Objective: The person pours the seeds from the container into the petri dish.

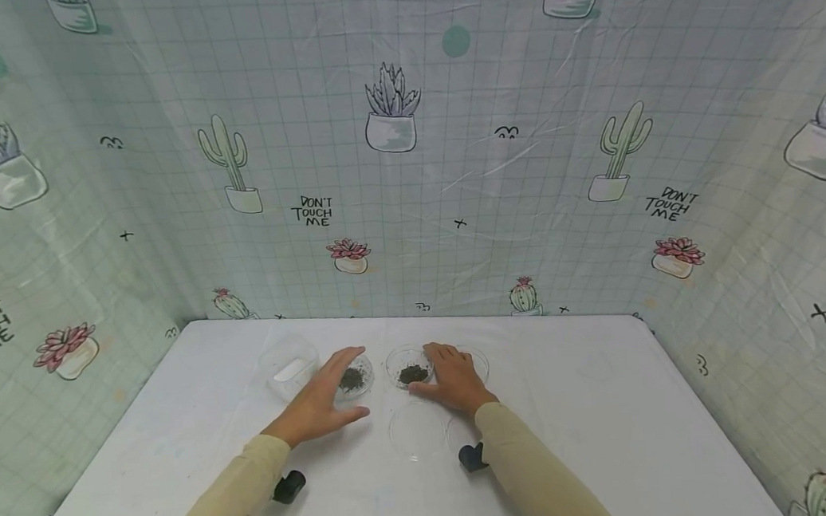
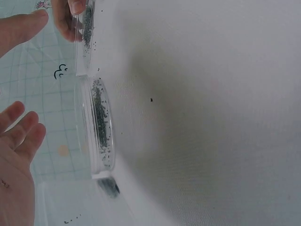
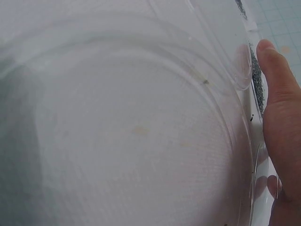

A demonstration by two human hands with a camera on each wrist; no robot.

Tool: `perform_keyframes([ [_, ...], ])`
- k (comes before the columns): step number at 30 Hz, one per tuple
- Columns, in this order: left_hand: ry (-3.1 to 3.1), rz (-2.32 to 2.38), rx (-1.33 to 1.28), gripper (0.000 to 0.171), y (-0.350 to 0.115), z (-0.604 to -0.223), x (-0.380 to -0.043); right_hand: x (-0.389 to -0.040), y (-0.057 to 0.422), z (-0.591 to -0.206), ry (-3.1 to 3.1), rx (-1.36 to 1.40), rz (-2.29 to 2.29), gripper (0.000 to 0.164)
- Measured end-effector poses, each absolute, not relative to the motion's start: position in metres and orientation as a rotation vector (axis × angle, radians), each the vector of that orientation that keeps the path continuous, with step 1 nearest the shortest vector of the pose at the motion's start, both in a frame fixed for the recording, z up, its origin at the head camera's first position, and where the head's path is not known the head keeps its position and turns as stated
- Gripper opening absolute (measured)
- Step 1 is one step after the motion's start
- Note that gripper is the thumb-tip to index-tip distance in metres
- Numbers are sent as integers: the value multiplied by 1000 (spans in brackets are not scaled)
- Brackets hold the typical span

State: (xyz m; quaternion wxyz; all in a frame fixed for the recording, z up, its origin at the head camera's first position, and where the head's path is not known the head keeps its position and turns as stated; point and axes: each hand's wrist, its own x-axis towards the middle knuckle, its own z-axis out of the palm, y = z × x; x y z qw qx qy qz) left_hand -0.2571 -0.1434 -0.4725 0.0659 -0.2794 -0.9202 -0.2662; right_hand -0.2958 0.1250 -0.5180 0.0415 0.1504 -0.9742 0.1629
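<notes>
Two clear petri dishes stand near the back of the table, each with a small heap of dark, flaky bits. My left hand (image 1: 317, 402) hovers beside the left petri dish (image 1: 368, 383), thumb and fingers spread apart with nothing between them; the left wrist view shows that petri dish (image 2: 107, 160) away from the fingertips. My right hand (image 1: 457, 379) holds the right petri dish (image 1: 389, 363) by its right side, thumb at the front and fingers at the back. Its dark bits (image 1: 412, 375) lie in the near half of the dish.
A clear round lid (image 1: 418, 456) lies in front of the right dish, and another clear round piece (image 1: 485, 358) sits behind my right hand. At the left stands a translucent container (image 1: 266, 372). Loose dark specks (image 2: 151, 100) dot the white tabletop.
</notes>
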Motion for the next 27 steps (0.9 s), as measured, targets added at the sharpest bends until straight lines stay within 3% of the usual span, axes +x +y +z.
perform_keyframes([
  [27,-2819,-855,-951,87,-126,-476,-249,-296,123,-517,-2993,449,478,87],
])
